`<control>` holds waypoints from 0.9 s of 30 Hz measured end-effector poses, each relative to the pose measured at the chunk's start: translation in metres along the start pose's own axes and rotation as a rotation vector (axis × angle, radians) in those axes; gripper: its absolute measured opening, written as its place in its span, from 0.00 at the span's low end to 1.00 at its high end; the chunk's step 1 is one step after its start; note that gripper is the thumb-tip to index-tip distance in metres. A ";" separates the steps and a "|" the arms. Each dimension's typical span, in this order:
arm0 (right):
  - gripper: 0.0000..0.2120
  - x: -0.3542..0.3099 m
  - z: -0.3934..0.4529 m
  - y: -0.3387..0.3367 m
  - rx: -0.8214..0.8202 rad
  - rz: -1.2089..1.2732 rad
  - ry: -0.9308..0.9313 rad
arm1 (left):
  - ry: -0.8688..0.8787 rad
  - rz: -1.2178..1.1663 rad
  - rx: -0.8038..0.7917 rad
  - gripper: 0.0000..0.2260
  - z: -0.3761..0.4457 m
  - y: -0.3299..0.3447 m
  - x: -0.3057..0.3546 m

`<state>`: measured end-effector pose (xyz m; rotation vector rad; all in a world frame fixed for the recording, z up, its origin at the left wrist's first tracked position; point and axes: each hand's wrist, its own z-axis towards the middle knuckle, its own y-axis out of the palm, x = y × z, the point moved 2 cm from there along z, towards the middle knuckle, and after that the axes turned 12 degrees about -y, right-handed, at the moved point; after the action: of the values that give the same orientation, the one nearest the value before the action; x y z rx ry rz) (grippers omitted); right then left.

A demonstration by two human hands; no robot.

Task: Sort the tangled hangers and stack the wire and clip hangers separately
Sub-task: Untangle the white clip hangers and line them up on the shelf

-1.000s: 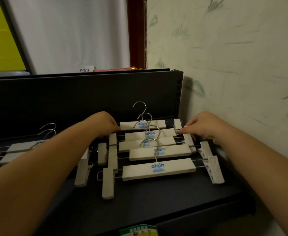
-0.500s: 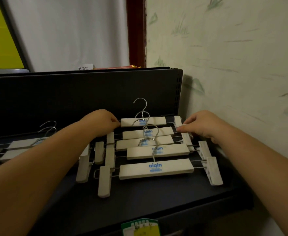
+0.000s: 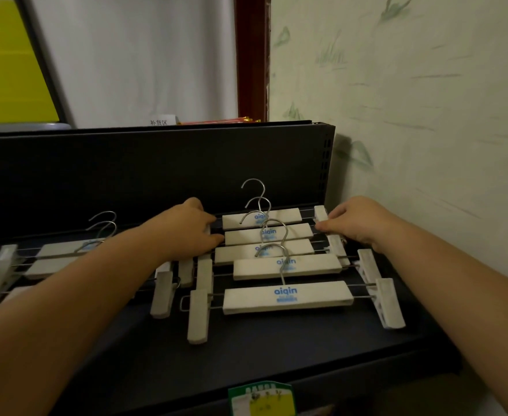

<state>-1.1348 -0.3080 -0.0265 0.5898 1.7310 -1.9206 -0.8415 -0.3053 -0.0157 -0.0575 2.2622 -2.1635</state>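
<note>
Our left hand [image 3: 186,228] hiding its fingers, grip unclear, right hand [image 3: 357,223] pinching a clip [image 3: 321,214], hangers [image 3: 24,262] cut off mid-left

White clip hangers [image 3: 288,296] — five overlapping, flat — hooks rearward

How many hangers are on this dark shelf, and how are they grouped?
Clip hangers in the right group, between the hands: 5
Clip hangers in the left group, partly hidden by an arm: at least 2
Wire hangers: 0 visible
Total: at least 7
</note>
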 end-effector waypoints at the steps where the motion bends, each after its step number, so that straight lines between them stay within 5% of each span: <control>1: 0.15 0.000 0.000 0.001 -0.003 -0.009 -0.008 | -0.011 0.005 -0.004 0.25 0.001 0.001 0.000; 7: 0.14 0.001 0.000 0.003 0.018 0.018 -0.009 | -0.048 0.030 0.018 0.25 0.006 0.004 0.002; 15: 0.29 -0.003 -0.015 -0.011 0.002 0.002 -0.036 | -0.003 -0.089 0.050 0.22 -0.004 -0.003 0.001; 22: 0.26 -0.005 -0.046 -0.012 -0.030 -0.138 -0.069 | 0.133 -0.086 0.121 0.20 -0.053 0.001 0.002; 27: 0.21 -0.010 -0.050 -0.006 0.014 -0.130 -0.072 | 0.030 -0.091 0.185 0.18 -0.071 0.006 -0.021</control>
<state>-1.1309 -0.2576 -0.0209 0.4164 1.7495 -2.0184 -0.8231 -0.2339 -0.0190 -0.1283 2.1027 -2.4245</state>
